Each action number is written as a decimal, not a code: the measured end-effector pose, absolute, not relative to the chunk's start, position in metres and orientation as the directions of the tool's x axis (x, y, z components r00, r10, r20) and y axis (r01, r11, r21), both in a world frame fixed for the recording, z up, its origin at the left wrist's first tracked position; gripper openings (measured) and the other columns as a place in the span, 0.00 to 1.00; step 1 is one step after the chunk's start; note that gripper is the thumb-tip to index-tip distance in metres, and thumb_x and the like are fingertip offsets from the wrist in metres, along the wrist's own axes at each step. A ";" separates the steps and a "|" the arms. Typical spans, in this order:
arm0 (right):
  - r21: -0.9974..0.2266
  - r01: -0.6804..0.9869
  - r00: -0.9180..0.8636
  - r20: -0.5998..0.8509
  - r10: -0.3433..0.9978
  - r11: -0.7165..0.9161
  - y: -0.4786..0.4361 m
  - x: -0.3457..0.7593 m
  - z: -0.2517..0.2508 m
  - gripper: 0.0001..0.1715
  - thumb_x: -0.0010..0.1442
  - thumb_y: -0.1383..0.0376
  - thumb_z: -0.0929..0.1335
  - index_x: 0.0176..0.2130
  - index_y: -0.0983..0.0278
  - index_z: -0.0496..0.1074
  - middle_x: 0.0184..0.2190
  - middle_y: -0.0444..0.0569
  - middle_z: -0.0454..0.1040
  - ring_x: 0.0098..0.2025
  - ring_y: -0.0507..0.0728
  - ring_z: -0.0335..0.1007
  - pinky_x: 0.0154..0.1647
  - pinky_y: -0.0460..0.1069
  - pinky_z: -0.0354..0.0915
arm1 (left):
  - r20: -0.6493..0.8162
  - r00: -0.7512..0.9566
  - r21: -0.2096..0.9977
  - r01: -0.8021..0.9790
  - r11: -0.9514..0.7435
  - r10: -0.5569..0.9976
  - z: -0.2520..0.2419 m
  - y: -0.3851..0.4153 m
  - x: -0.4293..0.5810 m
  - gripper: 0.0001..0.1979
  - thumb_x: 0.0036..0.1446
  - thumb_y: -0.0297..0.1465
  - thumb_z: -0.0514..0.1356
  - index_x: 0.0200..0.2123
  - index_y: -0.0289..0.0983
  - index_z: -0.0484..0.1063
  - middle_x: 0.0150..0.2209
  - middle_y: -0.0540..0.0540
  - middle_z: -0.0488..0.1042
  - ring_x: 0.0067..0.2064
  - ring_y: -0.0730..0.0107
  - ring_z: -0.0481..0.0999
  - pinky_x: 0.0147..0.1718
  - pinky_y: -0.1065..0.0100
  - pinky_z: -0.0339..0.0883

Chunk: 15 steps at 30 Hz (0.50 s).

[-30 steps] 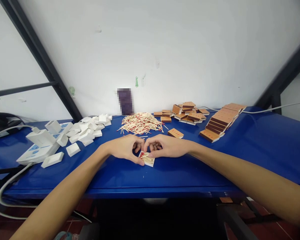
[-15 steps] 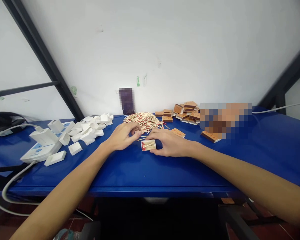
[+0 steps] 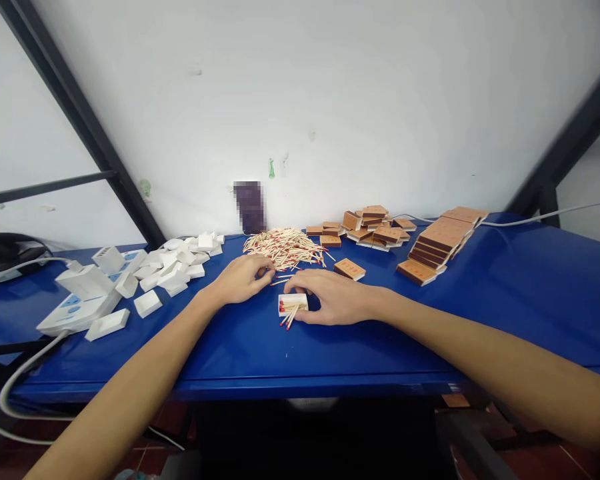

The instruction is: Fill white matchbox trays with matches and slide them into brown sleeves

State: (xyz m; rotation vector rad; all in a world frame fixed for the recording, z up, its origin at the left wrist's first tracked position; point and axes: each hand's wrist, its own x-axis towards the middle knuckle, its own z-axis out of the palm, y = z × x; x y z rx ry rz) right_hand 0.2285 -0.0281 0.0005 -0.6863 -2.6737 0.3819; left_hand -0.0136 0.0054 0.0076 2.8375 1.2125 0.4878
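My right hand (image 3: pixel 327 298) curves around a small white matchbox tray (image 3: pixel 303 300), fingers at its far side and thumb at its near right corner. Red-tipped matches (image 3: pixel 291 312) lie in the tray, several tilted out over its near edge. My left hand (image 3: pixel 241 279) is at the near left edge of a heap of loose matches (image 3: pixel 290 245). Its fingers are curled in with thumb and fingertips close together; what they hold, if anything, is too small to make out. A few stray matches (image 3: pixel 281 281) lie between the hands.
White empty trays (image 3: pixel 177 263) are piled at left beside a white power strip (image 3: pixel 80 313) with cables. Brown matchboxes (image 3: pixel 375 227) lie heaped behind on the right, a leaning row of matchboxes (image 3: pixel 443 237) farther right, and a single matchbox (image 3: pixel 350 269) near my right hand.
Several matches now stick out over the tray's near edge; before, they lay inside it. My left fingertips have drawn closer together. The view has shifted slightly.
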 end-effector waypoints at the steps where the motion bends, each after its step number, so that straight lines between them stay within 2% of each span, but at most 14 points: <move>1: -0.317 0.410 -0.819 0.285 0.498 0.855 -0.029 0.229 0.000 0.21 0.59 0.59 0.70 0.50 0.64 0.70 0.46 0.54 0.73 0.45 0.60 0.69 0.48 0.55 0.64 | 0.275 0.654 0.139 0.698 -0.702 0.705 0.008 0.005 -0.013 0.10 0.60 0.31 0.52 0.34 0.35 0.73 0.29 0.49 0.71 0.30 0.71 0.67 0.32 0.69 0.56; 3: -0.257 0.391 -0.819 0.341 0.462 0.884 -0.030 0.229 -0.001 0.23 0.58 0.60 0.70 0.53 0.64 0.69 0.50 0.56 0.71 0.49 0.62 0.67 0.51 0.57 0.63 | 0.271 0.659 0.143 0.693 -0.706 0.702 0.007 0.006 -0.013 0.09 0.60 0.30 0.53 0.33 0.35 0.72 0.28 0.49 0.71 0.30 0.71 0.67 0.32 0.69 0.56; 5: -0.201 0.349 -0.830 0.388 0.401 0.915 -0.031 0.229 -0.002 0.21 0.58 0.62 0.70 0.51 0.63 0.70 0.51 0.56 0.70 0.50 0.62 0.66 0.52 0.57 0.62 | 0.269 0.661 0.144 0.692 -0.707 0.701 0.007 0.006 -0.013 0.09 0.60 0.30 0.53 0.33 0.35 0.72 0.28 0.49 0.71 0.30 0.71 0.66 0.32 0.69 0.56; 10: -0.187 0.252 -0.868 0.389 0.307 0.950 -0.032 0.226 -0.004 0.08 0.62 0.65 0.68 0.42 0.62 0.75 0.44 0.51 0.74 0.44 0.58 0.68 0.48 0.54 0.61 | 0.272 0.668 0.145 0.683 -0.716 0.692 0.008 0.004 -0.011 0.10 0.61 0.30 0.52 0.32 0.35 0.71 0.28 0.49 0.71 0.30 0.71 0.66 0.32 0.69 0.56; 15: -0.215 0.212 -0.854 0.434 0.288 0.953 -0.030 0.224 -0.007 0.07 0.63 0.68 0.67 0.38 0.62 0.77 0.35 0.47 0.78 0.40 0.56 0.69 0.46 0.53 0.60 | 0.273 0.667 0.151 0.682 -0.716 0.693 0.008 0.003 -0.010 0.09 0.59 0.29 0.52 0.32 0.36 0.71 0.28 0.49 0.71 0.30 0.71 0.66 0.32 0.69 0.56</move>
